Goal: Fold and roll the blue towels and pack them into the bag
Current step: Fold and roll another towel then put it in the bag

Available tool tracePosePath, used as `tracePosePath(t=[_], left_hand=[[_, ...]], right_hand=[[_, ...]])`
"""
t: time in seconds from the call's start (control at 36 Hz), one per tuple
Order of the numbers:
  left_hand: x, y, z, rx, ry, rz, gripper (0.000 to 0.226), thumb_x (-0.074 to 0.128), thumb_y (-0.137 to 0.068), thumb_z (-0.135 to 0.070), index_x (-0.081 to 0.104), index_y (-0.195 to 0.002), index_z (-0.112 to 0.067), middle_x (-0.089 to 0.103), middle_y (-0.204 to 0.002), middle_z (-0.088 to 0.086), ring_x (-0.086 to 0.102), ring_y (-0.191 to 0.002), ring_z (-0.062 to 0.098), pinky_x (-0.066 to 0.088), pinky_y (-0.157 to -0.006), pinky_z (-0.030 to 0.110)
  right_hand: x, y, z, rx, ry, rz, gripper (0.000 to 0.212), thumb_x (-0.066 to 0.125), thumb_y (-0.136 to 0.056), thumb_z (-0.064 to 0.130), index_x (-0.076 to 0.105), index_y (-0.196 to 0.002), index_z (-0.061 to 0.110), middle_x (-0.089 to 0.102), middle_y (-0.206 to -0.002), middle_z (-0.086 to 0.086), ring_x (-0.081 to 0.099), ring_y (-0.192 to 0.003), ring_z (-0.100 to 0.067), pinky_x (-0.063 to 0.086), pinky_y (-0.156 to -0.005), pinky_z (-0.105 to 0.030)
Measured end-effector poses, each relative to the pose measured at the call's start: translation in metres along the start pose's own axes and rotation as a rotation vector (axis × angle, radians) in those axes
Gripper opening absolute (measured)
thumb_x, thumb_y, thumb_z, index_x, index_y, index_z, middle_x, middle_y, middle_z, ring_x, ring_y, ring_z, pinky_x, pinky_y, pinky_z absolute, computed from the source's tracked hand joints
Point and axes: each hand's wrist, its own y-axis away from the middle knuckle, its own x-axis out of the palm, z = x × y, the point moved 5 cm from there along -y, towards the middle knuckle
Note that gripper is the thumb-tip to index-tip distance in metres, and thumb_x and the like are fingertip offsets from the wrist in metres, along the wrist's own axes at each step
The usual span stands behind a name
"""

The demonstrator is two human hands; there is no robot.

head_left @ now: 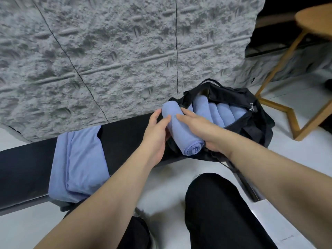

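We're mid-pack. Both hands hold one rolled towel (181, 130) just at the open mouth of the black bag (255, 112), which sits at the right end of the black tabletop (124, 135), against the grey textured wall (107, 51).

Hands:
- left hand (156, 133) cups the roll's left side, fingers curved along it, thumb over the top
- right hand (195, 126) lies over the roll's right side, fingers wrapped across it, palm near the spiral end facing us

Done so far, by what shows: roughly four rolled towels in the bag (221, 112), side by side and touching, filling most of the visible opening. The roll in hand looks tight, spiral end neat, so folding and rolling on this one is finished. It's partly over the bag's near rim, not yet inside.

Left:
- seat this roll, probably at the left end of the row, where the gap looks narrow
- a flat stack of blue towels (77, 159) lies on the tabletop toward its left end, draped over the near edge, folded loosely, not rolled. We can't tell how many layers.

Judgement: well past halfway on what's visible. The bag may run short of space for the rest.
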Motion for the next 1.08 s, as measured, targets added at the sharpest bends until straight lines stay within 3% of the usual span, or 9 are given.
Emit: tracePosePath(t=[0.19, 0.33, 0.44, 0.53, 0.64, 0.72, 0.83, 0.94, 1.08], left_hand=[[0.051, 0.005, -0.008, 0.124, -0.245, 0.019, 0.036, 0.056, -0.096, -0.019, 0.053, -0.13, -0.032, 0.058, -0.131, -0.011, 0.057, -0.119, 0.008, 0.045, -0.105, 0.033], [0.072, 0.013, -0.015, 0.29, -0.41, -0.025, 0.031, 0.053, -0.096, -0.011, 0.051, -0.111, -0.038, 0.045, -0.134, -0.008, 0.053, -0.104, -0.003, 0.042, -0.065, 0.003], [0.095, 0.009, -0.013, 0.385, -0.61, 0.049, 0.029, 0.051, -0.091, -0.004, 0.054, -0.094, -0.033, 0.062, -0.104, -0.014, 0.057, -0.092, -0.002, 0.04, -0.076, 0.015], [0.11, 0.0, -0.001, 0.396, -0.954, 0.161, 0.023, 0.054, -0.09, -0.013, 0.058, -0.085, -0.035, 0.057, -0.083, -0.019, 0.052, -0.068, 0.001, 0.038, -0.066, 0.022], [0.123, -0.012, 0.016, 0.536, -1.37, 0.268, 0.025, 0.055, -0.088, -0.018, 0.069, -0.107, -0.024, 0.066, -0.108, -0.009, 0.056, -0.104, 0.017, 0.045, -0.089, 0.034], [0.128, -0.019, 0.026, 0.603, -1.582, 0.315, 0.028, 0.052, -0.091, -0.034, 0.07, -0.107, -0.021, 0.063, -0.111, -0.006, 0.053, -0.113, 0.021, 0.043, -0.092, 0.037], [0.126, -0.019, 0.051, 0.549, -1.788, 0.515, 0.043, 0.048, -0.092, -0.063, 0.066, -0.121, -0.038, 0.044, -0.143, -0.011, 0.017, -0.147, 0.022, 0.009, -0.12, 0.044], [0.122, -0.02, 0.057, 0.6, -1.729, 0.591, 0.026, 0.052, -0.096, -0.052, 0.068, -0.115, -0.044, 0.044, -0.144, -0.014, 0.006, -0.15, 0.019, -0.003, -0.121, 0.047], [0.124, -0.02, 0.057, 0.698, -1.53, 0.642, 0.021, 0.058, -0.094, -0.048, 0.073, -0.108, -0.042, 0.058, -0.116, -0.019, 0.037, -0.127, 0.01, 0.009, -0.118, 0.046]], right_hand=[[-0.065, 0.016, 0.005, 0.031, -0.075, -0.017, 0.045, 0.057, -0.097, 0.039, 0.047, -0.141, 0.043, 0.055, -0.135, 0.009, 0.06, -0.117, -0.013, 0.049, -0.102, -0.034], [-0.099, 0.02, 0.004, 0.01, -0.083, -0.077, 0.042, 0.057, -0.098, 0.034, 0.052, -0.139, 0.037, 0.066, -0.123, 0.009, 0.068, -0.105, -0.012, 0.053, -0.096, -0.033], [-0.129, 0.018, -0.007, 0.067, -0.069, -0.122, 0.038, 0.054, -0.099, 0.032, 0.053, -0.137, 0.034, 0.069, -0.116, 0.003, 0.071, -0.089, -0.015, 0.058, -0.073, -0.029], [-0.148, 0.01, -0.022, 0.131, -0.058, -0.211, 0.042, 0.054, -0.099, 0.032, 0.05, -0.141, 0.032, 0.066, -0.118, -0.002, 0.07, -0.092, -0.022, 0.056, -0.074, -0.033], [-0.158, -0.005, -0.034, 0.193, -0.029, -0.234, 0.046, 0.056, -0.097, 0.036, 0.049, -0.142, 0.029, 0.064, -0.123, -0.009, 0.07, -0.092, -0.026, 0.057, -0.069, -0.033], [-0.161, -0.016, -0.036, 0.24, -0.053, -0.255, 0.041, 0.058, -0.097, 0.036, 0.054, -0.134, 0.017, 0.066, -0.109, -0.011, 0.067, -0.083, -0.024, 0.053, -0.064, -0.03], [-0.16, -0.034, -0.032, 0.256, -0.005, -0.267, 0.041, 0.053, -0.099, 0.035, 0.051, -0.134, 0.013, 0.063, -0.105, -0.012, 0.067, -0.087, -0.027, 0.056, -0.075, -0.036], [-0.157, -0.052, -0.034, 0.283, -0.053, -0.296, 0.046, 0.051, -0.1, 0.035, 0.046, -0.138, 0.009, 0.058, -0.121, -0.017, 0.064, -0.104, -0.035, 0.052, -0.095, -0.048], [-0.15, -0.07, -0.041, 0.237, -0.105, -0.323, 0.048, 0.049, -0.097, 0.031, 0.044, -0.144, 0.023, 0.049, -0.141, -0.008, 0.054, -0.119, -0.032, 0.048, -0.1, -0.05]])
